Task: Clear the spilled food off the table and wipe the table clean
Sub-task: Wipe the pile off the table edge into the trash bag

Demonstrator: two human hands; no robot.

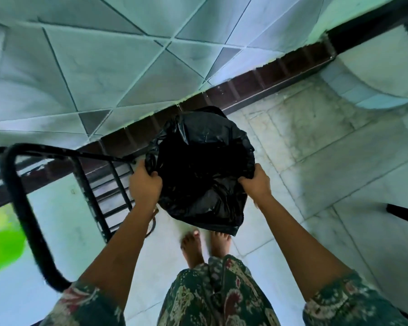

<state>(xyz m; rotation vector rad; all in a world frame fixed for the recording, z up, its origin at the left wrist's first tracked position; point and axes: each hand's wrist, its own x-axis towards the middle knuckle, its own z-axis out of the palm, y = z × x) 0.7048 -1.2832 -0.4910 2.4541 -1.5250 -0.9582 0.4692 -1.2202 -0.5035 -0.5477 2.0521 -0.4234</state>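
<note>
— Colour at the far left?
— A bright green shape [0, 250], blurred, beside a black metal frame [21, 196].
— And the hands?
— The left hand [145, 182] clenches the left rim of a black bin bag [203, 170]; the right hand [256, 183] clenches the right rim.
— Where is the bag?
— Hanging between them, mouth spread, above bare feet [192, 248] on the tiled floor [339, 161].
</note>
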